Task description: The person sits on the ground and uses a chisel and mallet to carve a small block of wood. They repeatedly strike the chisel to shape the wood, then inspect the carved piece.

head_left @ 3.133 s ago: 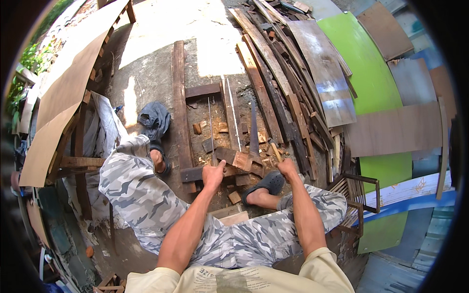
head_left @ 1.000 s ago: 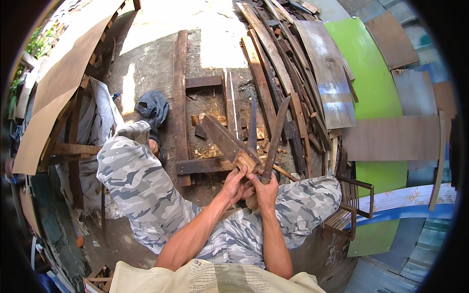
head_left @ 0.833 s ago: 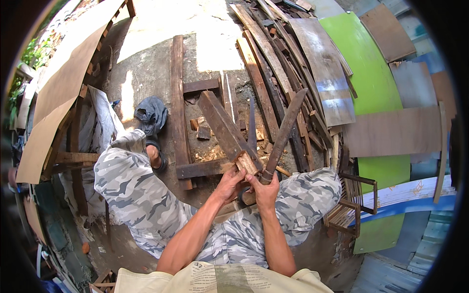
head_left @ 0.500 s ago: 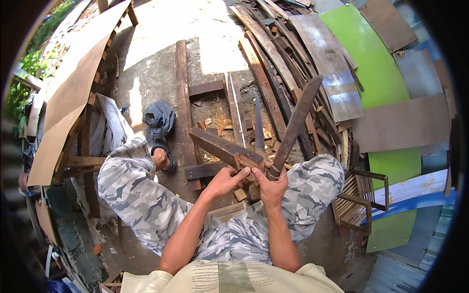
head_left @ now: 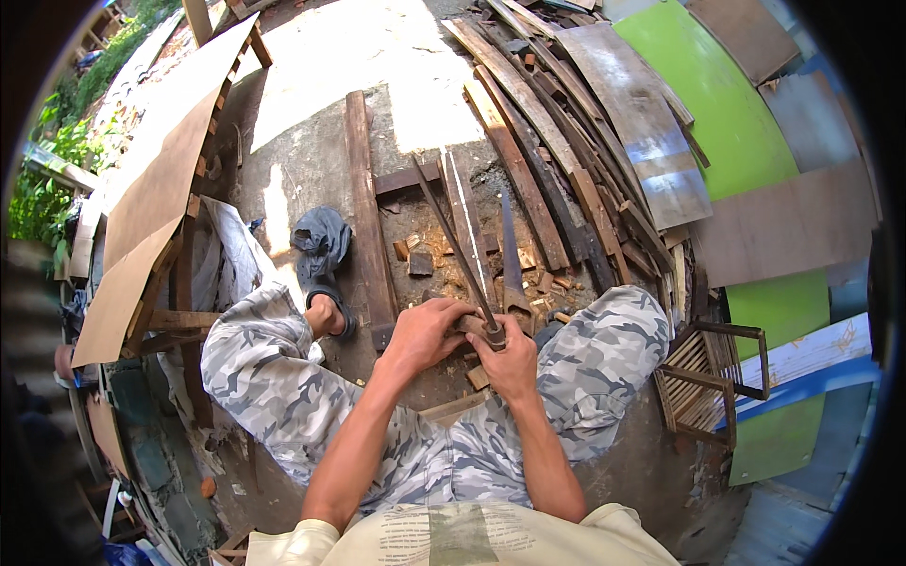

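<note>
The knife (head_left: 468, 274) is in the hands (head_left: 427, 332); ahead of them lies a frame (head_left: 368, 217), blocks (head_left: 420, 264) inside it. Right of the frame lie a saw (head_left: 511, 250), a pile of planks (head_left: 557, 156), then sheets (head_left: 793, 226). A cloth (head_left: 323, 241) lies left of the frame, a chair (head_left: 694, 377) beside the right knee (head_left: 618, 325).

Head-worn fisheye view, from above, facing down and ahead, near both hands (head_left: 429, 335)

Gap ran over concrete floor (head_left: 300, 168) left of long beam (head_left: 368, 208) | slim blade (head_left: 457, 253) jutted forward mid-view | saw (head_left: 511, 247), lumber stack (head_left: 564, 153) blocked right side
</note>
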The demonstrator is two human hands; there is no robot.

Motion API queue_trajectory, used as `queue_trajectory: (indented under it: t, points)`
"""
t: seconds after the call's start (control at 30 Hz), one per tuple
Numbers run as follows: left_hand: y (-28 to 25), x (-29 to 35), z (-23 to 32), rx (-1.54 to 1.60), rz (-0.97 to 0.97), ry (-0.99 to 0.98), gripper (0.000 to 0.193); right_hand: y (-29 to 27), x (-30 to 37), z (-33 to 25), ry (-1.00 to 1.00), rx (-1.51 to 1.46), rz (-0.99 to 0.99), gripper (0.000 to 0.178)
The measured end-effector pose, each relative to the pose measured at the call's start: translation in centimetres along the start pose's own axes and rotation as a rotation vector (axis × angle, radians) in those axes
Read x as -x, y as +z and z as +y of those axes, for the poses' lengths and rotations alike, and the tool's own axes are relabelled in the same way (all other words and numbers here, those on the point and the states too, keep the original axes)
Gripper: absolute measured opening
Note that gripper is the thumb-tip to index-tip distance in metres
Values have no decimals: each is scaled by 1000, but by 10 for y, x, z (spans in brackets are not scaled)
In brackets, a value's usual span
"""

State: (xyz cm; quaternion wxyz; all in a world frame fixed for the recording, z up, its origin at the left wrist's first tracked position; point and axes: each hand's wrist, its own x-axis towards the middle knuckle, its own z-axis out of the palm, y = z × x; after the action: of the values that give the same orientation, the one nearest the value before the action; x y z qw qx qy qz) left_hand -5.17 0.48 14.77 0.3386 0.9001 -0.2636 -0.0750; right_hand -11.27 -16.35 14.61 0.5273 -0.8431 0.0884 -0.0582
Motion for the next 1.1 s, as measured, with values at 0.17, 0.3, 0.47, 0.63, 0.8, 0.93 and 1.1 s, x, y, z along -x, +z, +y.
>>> queue_trajectory:
  t: [0.17,0.3,0.47,0.63,0.8,0.93,1.1]
  points:
    - [0,9,-11,-3,467,-231,28,-8,-4,-4,115,-99,161,25]
    - [10,20,-33,104,652,-481,34,-13,-5,-7,210,-215,190,24]
    - [39,33,-44,155,565,-675,55,-4,1,7,291,-246,139,24]
    - [72,40,-62,441,522,-801,49,4,10,10,277,-139,56,34]
    - [71,30,-59,837,487,-796,43,14,18,14,240,-97,-16,34]
    - [78,32,-76,945,446,-791,50,36,23,19,148,-111,37,26]
    - [71,31,-69,1055,413,-891,52,58,19,26,140,-230,106,20]
